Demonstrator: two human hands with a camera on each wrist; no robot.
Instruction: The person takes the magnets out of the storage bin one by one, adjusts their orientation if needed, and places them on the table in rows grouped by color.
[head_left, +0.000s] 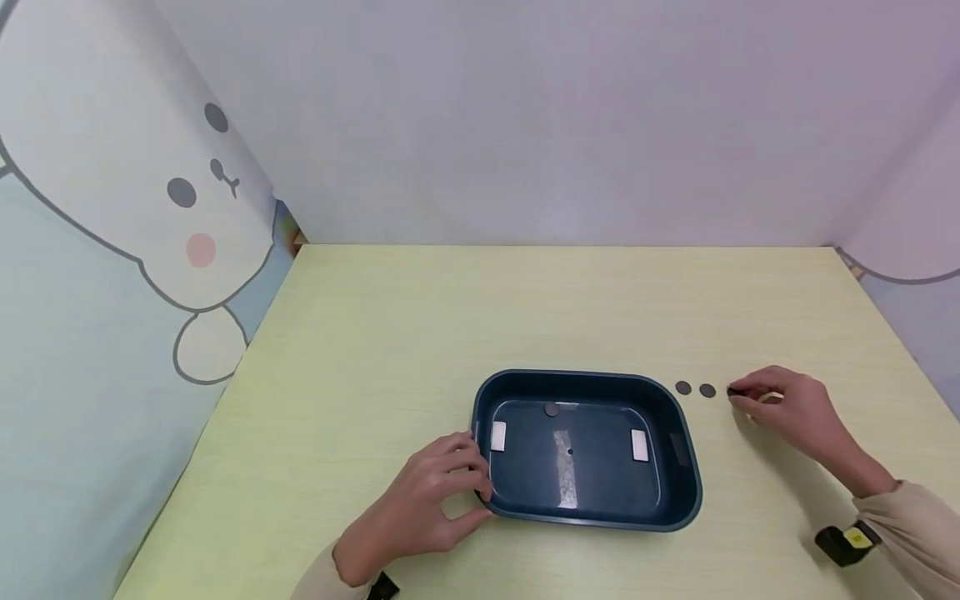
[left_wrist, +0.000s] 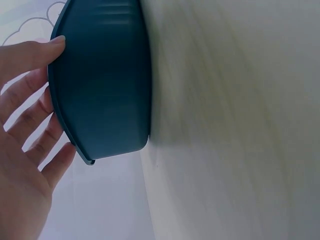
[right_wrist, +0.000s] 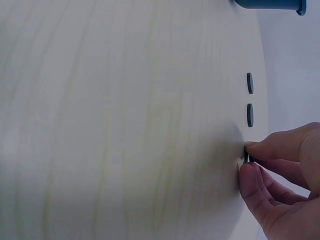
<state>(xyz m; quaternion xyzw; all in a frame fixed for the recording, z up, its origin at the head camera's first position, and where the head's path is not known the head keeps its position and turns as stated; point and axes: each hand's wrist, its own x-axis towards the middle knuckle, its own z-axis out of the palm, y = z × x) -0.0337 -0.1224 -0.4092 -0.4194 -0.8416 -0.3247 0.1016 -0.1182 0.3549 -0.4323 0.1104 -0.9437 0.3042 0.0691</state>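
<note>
A dark blue plastic basin [head_left: 570, 521] stands on the table. My left hand [head_left: 431, 496] grips its left rim; in the left wrist view the thumb lies on the outer wall [left_wrist: 105, 85] and the other fingers reach behind the rim. To the right of the basin, my right hand [head_left: 791, 412] pinches a small dark disc [right_wrist: 246, 155] between thumb and fingers, at the table surface. Two similar discs, one nearer the basin [head_left: 683, 387] and one nearer the hand [head_left: 707, 390], lie in line with it. Another round disc [head_left: 551, 409] lies inside the basin.
Two white rectangular patches, a left one [head_left: 498, 436] and a right one [head_left: 640, 445], show inside the basin. The pale wooden table [head_left: 390, 333] meets a plain wall [head_left: 555, 125] at the back. A cartoon-printed sheet [head_left: 90, 350] hangs along the left side.
</note>
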